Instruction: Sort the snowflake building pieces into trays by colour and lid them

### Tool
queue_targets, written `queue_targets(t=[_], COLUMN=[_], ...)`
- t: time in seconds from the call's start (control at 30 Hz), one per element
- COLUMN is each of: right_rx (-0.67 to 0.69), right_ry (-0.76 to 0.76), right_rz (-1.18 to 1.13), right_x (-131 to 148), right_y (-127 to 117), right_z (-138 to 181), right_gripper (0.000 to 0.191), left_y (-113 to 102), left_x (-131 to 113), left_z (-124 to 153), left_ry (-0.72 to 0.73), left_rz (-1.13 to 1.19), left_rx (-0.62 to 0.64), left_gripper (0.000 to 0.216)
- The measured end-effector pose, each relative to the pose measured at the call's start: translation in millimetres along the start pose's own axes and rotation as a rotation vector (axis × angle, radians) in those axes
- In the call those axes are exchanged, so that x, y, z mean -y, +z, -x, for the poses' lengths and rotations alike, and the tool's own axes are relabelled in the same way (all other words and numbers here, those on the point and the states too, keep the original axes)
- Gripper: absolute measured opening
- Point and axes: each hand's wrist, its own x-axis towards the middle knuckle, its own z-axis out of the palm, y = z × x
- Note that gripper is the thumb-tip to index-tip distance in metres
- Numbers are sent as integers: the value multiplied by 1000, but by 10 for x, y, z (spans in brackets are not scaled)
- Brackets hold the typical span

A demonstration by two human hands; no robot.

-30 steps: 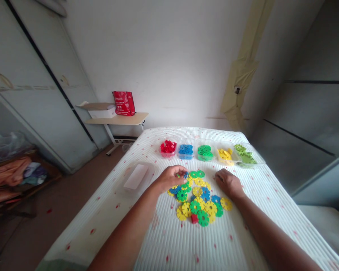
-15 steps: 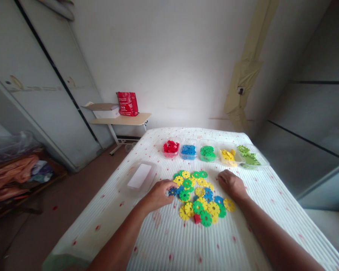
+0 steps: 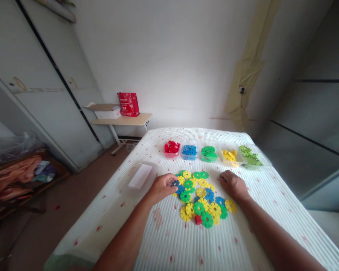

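My left hand is at the left edge of a loose pile of flower-shaped plastic discs, its thumb and fingers closed on a blue disc. Around it in the pile lie green discs, yellow discs and other blue discs, many overlapping. One small red piece lies at the pile's near side. My right hand rests on the cloth to the right of the pile with its fingers curled in; no piece shows in it.
Behind the pile stand clear tubs of red pieces, blue discs, green discs, yellow pieces and light green pieces. A clear plastic container with a white card is left of my left hand. All rest on a quilted white cloth.
My left hand has lifted slightly and turned, and the blue disc at its fingertips has come up with it. The right hand stays in place. The view has shifted slightly.
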Motion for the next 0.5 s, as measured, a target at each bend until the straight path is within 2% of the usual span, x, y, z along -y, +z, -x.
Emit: queue_targets(t=[0.13, 0.3, 0.5], right_rx=[17, 21, 9], right_ry=[5, -1, -14], right_rz=[23, 19, 32], right_x=[0, -12, -17], right_y=[4, 15, 18], right_z=[-1, 0, -2], right_gripper=[28, 29, 29], left_y=[-33, 88, 117], left_x=[-55, -57, -16], left_z=[78, 39, 34], left_ry=[-16, 41, 151], left_rz=[-51, -80, -345], left_rx=[27, -9, -12], left_gripper=[33, 36, 39])
